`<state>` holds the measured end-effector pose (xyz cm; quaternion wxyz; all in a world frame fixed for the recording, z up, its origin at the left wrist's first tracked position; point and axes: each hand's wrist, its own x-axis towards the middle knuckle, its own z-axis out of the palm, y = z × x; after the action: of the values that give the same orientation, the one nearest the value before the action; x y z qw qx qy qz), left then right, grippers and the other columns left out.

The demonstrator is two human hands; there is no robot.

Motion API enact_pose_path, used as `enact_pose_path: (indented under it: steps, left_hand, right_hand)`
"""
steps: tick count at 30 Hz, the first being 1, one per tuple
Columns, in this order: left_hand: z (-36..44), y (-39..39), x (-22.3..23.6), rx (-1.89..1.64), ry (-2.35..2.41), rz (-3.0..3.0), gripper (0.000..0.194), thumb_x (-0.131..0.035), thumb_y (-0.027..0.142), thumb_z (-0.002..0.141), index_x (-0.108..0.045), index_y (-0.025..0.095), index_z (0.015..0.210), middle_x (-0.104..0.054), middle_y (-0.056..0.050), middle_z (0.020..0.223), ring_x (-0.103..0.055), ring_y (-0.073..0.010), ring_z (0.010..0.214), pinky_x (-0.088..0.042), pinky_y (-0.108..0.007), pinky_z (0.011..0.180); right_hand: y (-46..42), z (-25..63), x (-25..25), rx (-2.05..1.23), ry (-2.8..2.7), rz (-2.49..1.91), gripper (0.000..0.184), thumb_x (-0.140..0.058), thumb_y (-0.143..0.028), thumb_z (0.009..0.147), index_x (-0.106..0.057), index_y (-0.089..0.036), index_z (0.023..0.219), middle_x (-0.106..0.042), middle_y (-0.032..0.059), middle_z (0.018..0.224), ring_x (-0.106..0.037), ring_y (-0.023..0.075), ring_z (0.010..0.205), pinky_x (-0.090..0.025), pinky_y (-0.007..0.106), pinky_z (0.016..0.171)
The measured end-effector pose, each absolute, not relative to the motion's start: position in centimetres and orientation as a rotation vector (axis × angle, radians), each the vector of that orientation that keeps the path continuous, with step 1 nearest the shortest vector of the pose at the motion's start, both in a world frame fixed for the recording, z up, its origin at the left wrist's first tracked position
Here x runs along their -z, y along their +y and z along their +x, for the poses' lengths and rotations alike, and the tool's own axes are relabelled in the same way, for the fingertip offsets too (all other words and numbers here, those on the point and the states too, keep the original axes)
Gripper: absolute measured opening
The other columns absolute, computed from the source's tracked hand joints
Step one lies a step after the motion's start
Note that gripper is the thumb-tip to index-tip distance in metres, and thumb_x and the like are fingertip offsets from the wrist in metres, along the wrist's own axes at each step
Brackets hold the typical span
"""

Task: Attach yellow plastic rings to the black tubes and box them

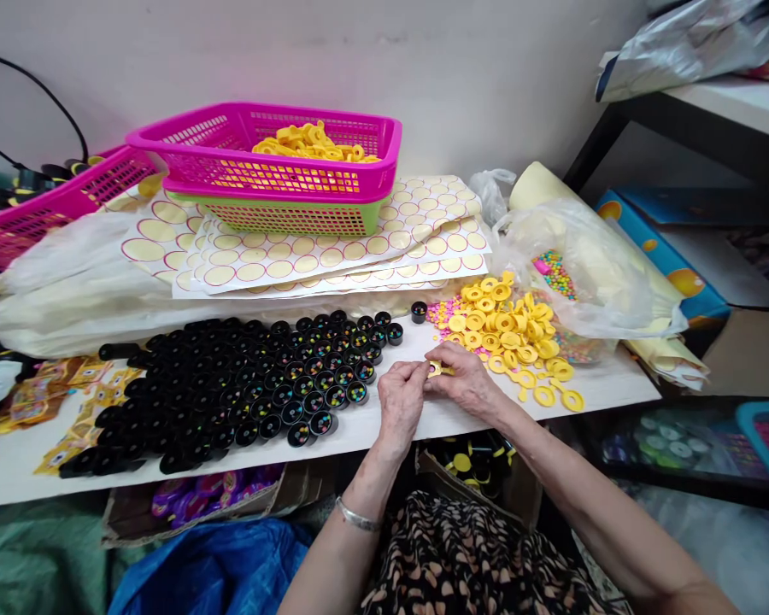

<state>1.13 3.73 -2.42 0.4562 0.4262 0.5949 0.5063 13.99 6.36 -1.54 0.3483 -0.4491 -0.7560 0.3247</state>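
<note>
Between left hand (400, 401) and right hand (466, 382), fingers (447, 353) pinch a yellow piece (434, 369); beyond the right (the nearer) lies the yellow pile (513, 329).

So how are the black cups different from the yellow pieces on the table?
The black cups are deep, while the yellow pieces are flatter, with little tabs. Most cups stand side by side; the yellow pieces lie in a jumbled heap. Both are roundish, and there are lots of each on the white table.

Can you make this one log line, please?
left hand: on yellow piece; right hand: on same piece; black cups: leftward; yellow pile: rightward
</note>
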Motion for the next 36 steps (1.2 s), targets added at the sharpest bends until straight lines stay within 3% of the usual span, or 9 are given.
enact_pose_path:
  steps: [4,7,12,20,26,30,33,36]
  left_hand:
    - [1.2,3.7,1.9,-1.240,1.477,1.045,0.020,-0.059,0.031,0.072,-0.072,0.016,0.073,-0.062,-0.003,0.072,-0.056,-0.0123,0.066,-0.041,-0.022,0.060]
    - [1.4,3.8,1.5,-1.232,1.465,1.033,0.019,-0.061,0.032,0.071,-0.070,0.016,0.069,-0.059,-0.001,0.066,-0.051,-0.0095,0.057,-0.038,-0.020,0.051]
    - [1.7,4.2,1.7,-1.236,1.449,0.887,0.021,-0.065,0.035,0.067,-0.067,0.014,0.069,-0.054,0.001,0.056,-0.045,-0.0076,0.047,-0.032,-0.019,0.043]
    - [2.1,4.8,2.0,-1.216,1.474,0.797,0.024,-0.068,0.037,0.065,-0.059,0.015,0.063,-0.051,0.004,0.051,-0.042,-0.0059,0.041,-0.033,-0.018,0.040]
    - [1.8,5.3,2.0,-1.156,1.374,0.801,0.026,-0.067,0.039,0.066,-0.061,0.013,0.069,-0.051,0.004,0.052,-0.039,-0.0040,0.037,-0.030,-0.017,0.037]
    - [1.0,4.9,1.7,-1.036,1.237,0.873,0.033,-0.061,0.042,0.072,-0.064,0.012,0.085,-0.054,0.001,0.059,-0.042,-0.0048,0.042,-0.033,-0.017,0.040]
    - [0.4,4.5,1.1,-0.953,1.092,1.051,0.036,-0.069,0.034,0.067,-0.064,0.014,0.096,-0.059,-0.003,0.076,-0.050,-0.0078,0.058,-0.040,-0.018,0.052]
    - [0.5,4.1,0.5,-0.996,1.148,1.258,0.031,-0.076,0.027,0.057,-0.068,0.016,0.084,-0.059,-0.003,0.082,-0.052,-0.0114,0.069,-0.041,-0.020,0.061]
  right_hand:
    - [5.8,14.0,2.0,-1.105,-1.706,-1.143,0.022,-0.055,-0.034,0.080,-0.062,-0.017,0.094,-0.059,0.0041,0.088,-0.055,0.0165,0.086,-0.043,0.030,0.077]
    - [5.5,13.7,1.7,-1.172,-1.579,-1.241,0.026,-0.045,-0.035,0.085,-0.064,-0.016,0.081,-0.059,0.0033,0.077,-0.055,0.0148,0.075,-0.044,0.027,0.069]
    - [5.6,13.0,1.4,-1.332,-1.356,-1.362,0.028,-0.048,-0.037,0.082,-0.062,-0.016,0.070,-0.053,-0.0009,0.061,-0.045,0.0084,0.045,-0.037,0.023,0.045]
    - [5.2,12.3,1.4,-1.524,-1.048,-1.328,0.025,-0.053,-0.040,0.077,-0.059,-0.016,0.073,-0.049,-0.0038,0.052,-0.044,0.0069,0.037,-0.033,0.018,0.033]
    - [5.6,12.1,1.7,-1.596,-0.901,-1.271,0.027,-0.059,-0.041,0.071,-0.058,-0.015,0.070,-0.054,-0.0030,0.050,-0.048,0.0072,0.036,-0.038,0.018,0.033]
    - [5.7,12.4,2.4,-1.654,-0.857,-1.245,0.029,-0.059,-0.044,0.072,-0.057,-0.015,0.072,-0.055,-0.0034,0.047,-0.050,0.0078,0.037,-0.040,0.017,0.036]
    - [5.7,12.4,2.3,-1.587,-0.915,-1.259,0.030,-0.061,-0.044,0.071,-0.056,-0.015,0.068,-0.052,-0.0045,0.044,-0.044,0.0064,0.033,-0.034,0.016,0.032]
    - [5.1,12.9,1.8,-1.538,-0.946,-1.273,0.034,-0.063,-0.047,0.069,-0.058,-0.013,0.064,-0.053,-0.0031,0.047,-0.040,0.0048,0.032,-0.031,0.016,0.030]
